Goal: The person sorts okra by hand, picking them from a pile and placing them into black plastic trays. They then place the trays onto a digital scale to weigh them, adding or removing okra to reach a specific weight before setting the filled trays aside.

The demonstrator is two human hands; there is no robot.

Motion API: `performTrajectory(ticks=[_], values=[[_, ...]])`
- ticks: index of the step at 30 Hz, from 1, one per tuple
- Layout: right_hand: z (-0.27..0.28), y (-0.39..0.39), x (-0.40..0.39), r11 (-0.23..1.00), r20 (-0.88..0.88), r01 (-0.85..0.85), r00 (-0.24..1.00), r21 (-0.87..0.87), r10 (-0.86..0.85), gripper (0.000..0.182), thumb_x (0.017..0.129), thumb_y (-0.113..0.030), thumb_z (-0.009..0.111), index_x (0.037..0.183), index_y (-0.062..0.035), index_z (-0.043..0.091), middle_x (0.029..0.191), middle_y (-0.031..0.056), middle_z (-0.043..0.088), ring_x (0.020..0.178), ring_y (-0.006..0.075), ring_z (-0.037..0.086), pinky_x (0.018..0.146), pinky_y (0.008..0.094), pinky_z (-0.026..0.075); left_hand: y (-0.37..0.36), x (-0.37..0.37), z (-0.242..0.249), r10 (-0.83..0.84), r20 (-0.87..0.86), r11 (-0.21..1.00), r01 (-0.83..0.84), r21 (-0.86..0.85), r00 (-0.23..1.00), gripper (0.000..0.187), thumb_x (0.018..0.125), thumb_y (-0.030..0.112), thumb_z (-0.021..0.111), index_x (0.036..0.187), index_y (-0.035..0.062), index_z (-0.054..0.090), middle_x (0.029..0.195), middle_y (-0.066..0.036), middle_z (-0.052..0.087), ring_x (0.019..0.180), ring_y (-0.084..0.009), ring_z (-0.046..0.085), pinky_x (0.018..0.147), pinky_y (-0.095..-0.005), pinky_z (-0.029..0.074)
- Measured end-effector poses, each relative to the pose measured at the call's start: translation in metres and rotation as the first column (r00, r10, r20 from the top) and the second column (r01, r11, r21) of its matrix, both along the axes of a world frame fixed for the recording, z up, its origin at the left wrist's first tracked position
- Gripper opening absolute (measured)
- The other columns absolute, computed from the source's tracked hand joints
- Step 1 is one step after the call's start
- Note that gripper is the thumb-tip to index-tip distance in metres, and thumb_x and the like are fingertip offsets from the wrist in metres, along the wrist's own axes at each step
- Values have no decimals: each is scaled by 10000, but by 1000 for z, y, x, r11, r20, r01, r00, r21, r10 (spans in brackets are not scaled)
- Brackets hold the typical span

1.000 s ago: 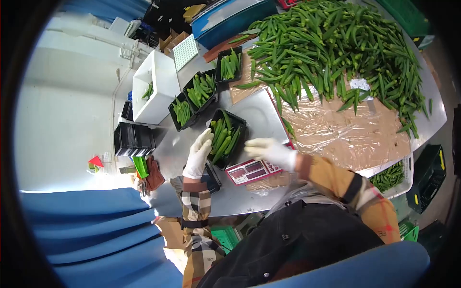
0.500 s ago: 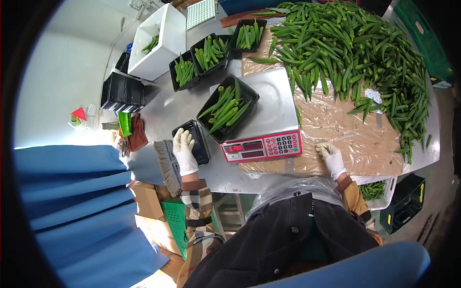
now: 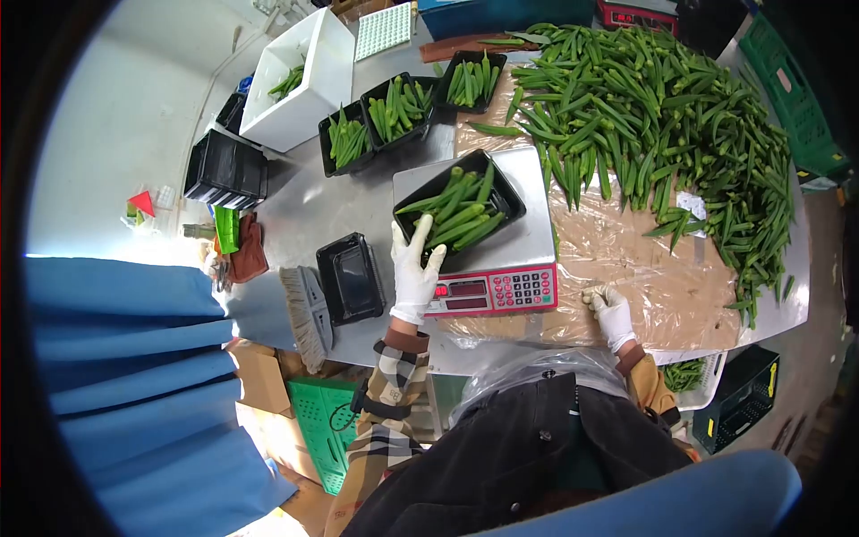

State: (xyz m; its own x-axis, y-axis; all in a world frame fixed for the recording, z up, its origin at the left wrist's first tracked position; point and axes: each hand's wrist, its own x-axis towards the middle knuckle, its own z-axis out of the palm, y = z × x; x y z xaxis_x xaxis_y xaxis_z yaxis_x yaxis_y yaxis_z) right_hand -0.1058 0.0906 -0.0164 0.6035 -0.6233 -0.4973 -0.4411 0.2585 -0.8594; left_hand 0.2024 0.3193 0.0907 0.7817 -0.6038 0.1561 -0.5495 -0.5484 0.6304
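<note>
A black plastic tray of okra (image 3: 503, 186) rests tilted round on the metal pan of a red-fronted weighing scale (image 3: 523, 289). My left hand (image 3: 414, 273), in a white glove, is at the tray's near left corner with its fingers spread, touching the rim beside the okra pods. Part of the red display is hidden behind that hand. An unfilled black tray (image 3: 351, 279) lies to its left on the steel table. Also gloved, my right hand (image 3: 610, 318) rests over the plastic-wrapped cardboard (image 3: 662, 309), its fingers curled in and nothing visible in them.
A large okra heap (image 3: 662, 116) covers the far right of the steel table (image 3: 295, 215). Filled okra trays (image 3: 394, 112) stand behind the scale, near a white foam box (image 3: 309, 85). Stacked black trays (image 3: 225, 168) and a brush (image 3: 304, 313) lie left.
My left hand has moved from above the unfilled tray to the okra tray on the scale. That okra tray has shifted right across the pan. My right hand stays about where it was.
</note>
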Motion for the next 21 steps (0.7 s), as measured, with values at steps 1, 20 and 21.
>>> performTrajectory(ticks=[1,20,21], values=[[0,0,0,1000,13,3,1000,-7,-3,152,957,9,528,1014,21,668,925,51,692,812,88,613,753,218,489,-3,1,0,-15,-71,987,4,-162,997,705,854,108,696,1488,148,390,1509,-316,284,1393,-419,308,1158,-433,243],[-8,3,1,996,-3,63,998,-67,-63,130,922,-4,566,986,25,676,881,76,721,811,110,664,760,247,520,-159,145,-8,-36,-776,852,-387,-353,629,362,867,-89,516,1207,31,485,1064,-130,633,806,-236,677,590,-370,639],[-10,4,1,996,9,61,998,-58,-60,132,950,-7,544,992,10,668,865,45,689,793,98,625,734,236,509,-178,159,-15,-9,-786,832,-431,-349,618,335,867,-90,520,1181,22,485,1039,-135,632,775,-249,677,581,-371,638]])
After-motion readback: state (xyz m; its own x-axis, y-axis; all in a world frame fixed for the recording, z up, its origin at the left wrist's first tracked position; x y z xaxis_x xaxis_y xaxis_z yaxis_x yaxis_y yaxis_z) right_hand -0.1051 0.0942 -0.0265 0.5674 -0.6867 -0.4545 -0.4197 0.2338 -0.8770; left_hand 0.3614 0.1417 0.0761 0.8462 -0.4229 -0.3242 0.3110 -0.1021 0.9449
